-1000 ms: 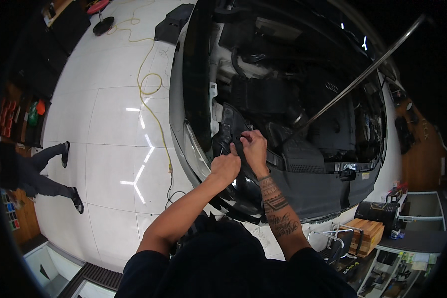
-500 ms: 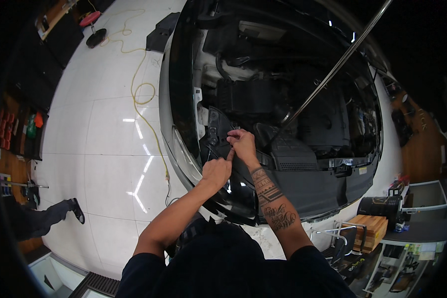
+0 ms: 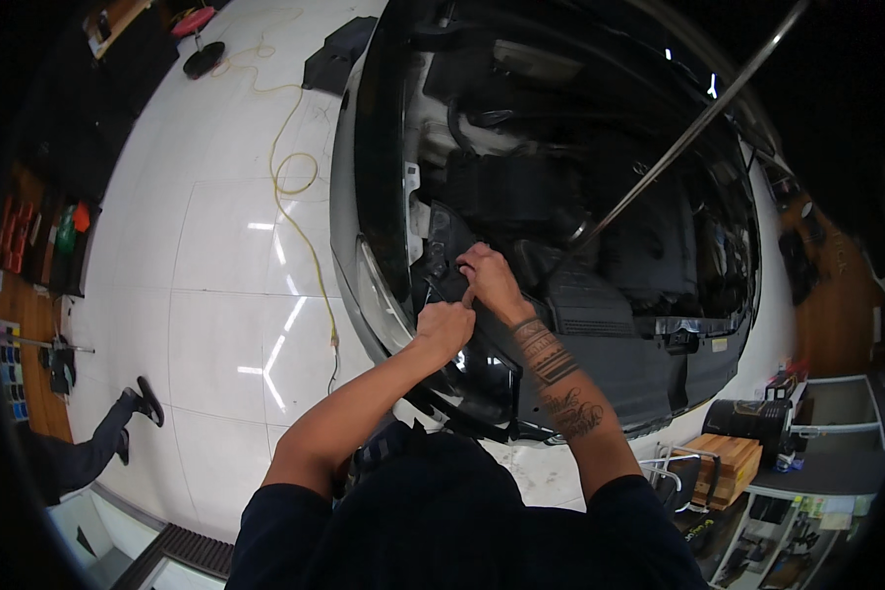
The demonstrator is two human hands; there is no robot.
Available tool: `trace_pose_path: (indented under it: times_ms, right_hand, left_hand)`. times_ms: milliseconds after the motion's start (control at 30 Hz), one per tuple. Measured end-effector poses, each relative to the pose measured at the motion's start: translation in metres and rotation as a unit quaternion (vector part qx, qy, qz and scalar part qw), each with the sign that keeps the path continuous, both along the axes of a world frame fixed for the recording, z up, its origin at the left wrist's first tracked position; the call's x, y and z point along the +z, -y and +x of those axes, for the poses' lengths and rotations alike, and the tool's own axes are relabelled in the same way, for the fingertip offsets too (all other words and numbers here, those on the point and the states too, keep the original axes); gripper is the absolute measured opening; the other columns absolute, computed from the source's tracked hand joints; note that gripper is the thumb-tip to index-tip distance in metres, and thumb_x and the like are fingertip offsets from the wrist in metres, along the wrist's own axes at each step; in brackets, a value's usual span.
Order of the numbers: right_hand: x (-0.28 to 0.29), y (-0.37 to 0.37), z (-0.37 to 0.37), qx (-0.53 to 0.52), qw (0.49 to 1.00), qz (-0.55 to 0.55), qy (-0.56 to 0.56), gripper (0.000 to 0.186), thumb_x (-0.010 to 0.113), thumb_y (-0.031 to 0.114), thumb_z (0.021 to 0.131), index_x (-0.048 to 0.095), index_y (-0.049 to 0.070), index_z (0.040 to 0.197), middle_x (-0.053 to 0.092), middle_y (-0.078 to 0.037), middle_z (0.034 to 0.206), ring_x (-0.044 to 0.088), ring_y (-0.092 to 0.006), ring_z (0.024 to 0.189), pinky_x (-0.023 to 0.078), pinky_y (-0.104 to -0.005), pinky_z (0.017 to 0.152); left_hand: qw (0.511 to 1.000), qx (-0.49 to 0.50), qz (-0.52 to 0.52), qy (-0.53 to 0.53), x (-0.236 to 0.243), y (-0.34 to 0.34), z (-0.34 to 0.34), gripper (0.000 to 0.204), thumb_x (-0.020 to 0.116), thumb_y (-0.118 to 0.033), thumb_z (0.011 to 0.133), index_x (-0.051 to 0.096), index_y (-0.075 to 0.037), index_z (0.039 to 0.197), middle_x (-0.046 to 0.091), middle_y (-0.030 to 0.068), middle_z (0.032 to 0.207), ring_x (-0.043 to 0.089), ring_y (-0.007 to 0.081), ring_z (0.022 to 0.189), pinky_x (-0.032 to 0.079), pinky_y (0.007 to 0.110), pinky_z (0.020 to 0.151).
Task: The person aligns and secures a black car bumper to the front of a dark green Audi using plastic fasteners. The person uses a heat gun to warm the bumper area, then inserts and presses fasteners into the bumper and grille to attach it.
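My left hand (image 3: 447, 326) is curled at the front corner of a dark car's engine bay (image 3: 531, 197), beside the headlight (image 3: 378, 290). Its index finger reaches up beneath my right hand; what it holds, if anything, is hidden. Just above, my tattooed right hand (image 3: 492, 280) has fingertips pinched at a black plastic panel (image 3: 441, 241) behind the headlight, on something too small to make out. A metal rod (image 3: 698, 123) rises diagonally from the engine bay to the upper right.
A yellow cord (image 3: 305, 231) winds over the tiled floor (image 3: 216, 246). At lower left, another person's legs (image 3: 108, 438) are in view. A stool (image 3: 204, 57) and black block (image 3: 336, 54) stand at the back. Wooden boxes (image 3: 728, 462), a black drum (image 3: 742, 418) and shelving are at lower right.
The other person has moved down along the left side of the view. My right hand has shifted slightly upward with its forearm more slanted; both hands remain at the same corner.
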State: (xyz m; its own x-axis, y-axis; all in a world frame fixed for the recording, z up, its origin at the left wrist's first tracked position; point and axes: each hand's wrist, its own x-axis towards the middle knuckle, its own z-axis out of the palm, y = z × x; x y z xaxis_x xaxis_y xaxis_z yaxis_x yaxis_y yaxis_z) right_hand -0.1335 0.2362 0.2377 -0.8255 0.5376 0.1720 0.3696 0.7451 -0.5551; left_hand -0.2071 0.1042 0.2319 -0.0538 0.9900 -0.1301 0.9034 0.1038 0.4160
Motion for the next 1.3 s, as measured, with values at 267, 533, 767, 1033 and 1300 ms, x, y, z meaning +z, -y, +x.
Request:
trace_pose_path:
  times_ms: [267,533,767,1033,1300]
  right_hand:
    - [0.012,-0.004,0.001,0.026,0.997,-0.028,0.063,0.019,0.068,0.002,0.078,0.070,-0.001,0.096,0.064,-0.018,0.094,0.063,-0.0376,0.088,0.052,-0.0426,0.078]
    - [0.014,-0.001,-0.017,0.013,0.983,0.059,0.175,0.011,0.066,0.006,0.078,0.069,-0.002,0.085,0.063,-0.026,0.095,0.064,-0.0400,0.087,0.053,-0.0452,0.077]
    - [0.021,0.007,-0.031,-0.071,0.972,0.025,0.224,0.011,0.066,0.004,0.073,0.067,-0.004,0.081,0.063,-0.028,0.089,0.065,-0.0424,0.083,0.055,-0.0454,0.074]
    - [0.016,0.028,-0.039,-0.063,0.955,0.151,0.247,0.013,0.059,0.005,0.078,0.067,-0.005,0.080,0.063,-0.029,0.088,0.066,-0.0419,0.080,0.056,-0.0449,0.070]
    - [0.015,0.025,-0.034,0.033,0.938,0.222,0.264,0.015,0.056,0.007,0.081,0.066,-0.005,0.083,0.061,-0.027,0.092,0.066,-0.0387,0.086,0.055,-0.0432,0.075]
  left_hand:
    - [0.998,-0.013,-0.058,-0.012,-0.002,-0.003,0.004,0.059,0.048,-0.019,0.090,0.037,0.003,0.143,0.072,0.0116,0.082,0.072,0.0269,0.073,0.057,0.040,0.063]
    - [0.998,-0.031,-0.039,-0.023,0.004,-0.001,0.001,0.046,0.053,-0.019,0.089,0.054,0.005,0.128,0.072,0.0092,0.078,0.072,0.0251,0.071,0.056,0.037,0.058]
    - [1.000,-0.017,-0.018,-0.002,-0.002,0.000,0.004,0.021,0.055,-0.018,0.086,0.075,-0.011,0.085,0.073,0.0086,0.078,0.072,0.0256,0.072,0.056,0.038,0.059]
    - [0.999,0.008,-0.011,0.034,-0.011,0.000,0.005,0.020,0.056,-0.021,0.086,0.074,-0.013,0.080,0.072,0.0098,0.080,0.072,0.0255,0.072,0.055,0.039,0.058]
    - [0.999,0.011,0.002,0.033,-0.013,0.000,0.011,0.021,0.056,-0.023,0.087,0.074,-0.013,0.082,0.072,0.0084,0.078,0.072,0.0242,0.072,0.055,0.038,0.057]
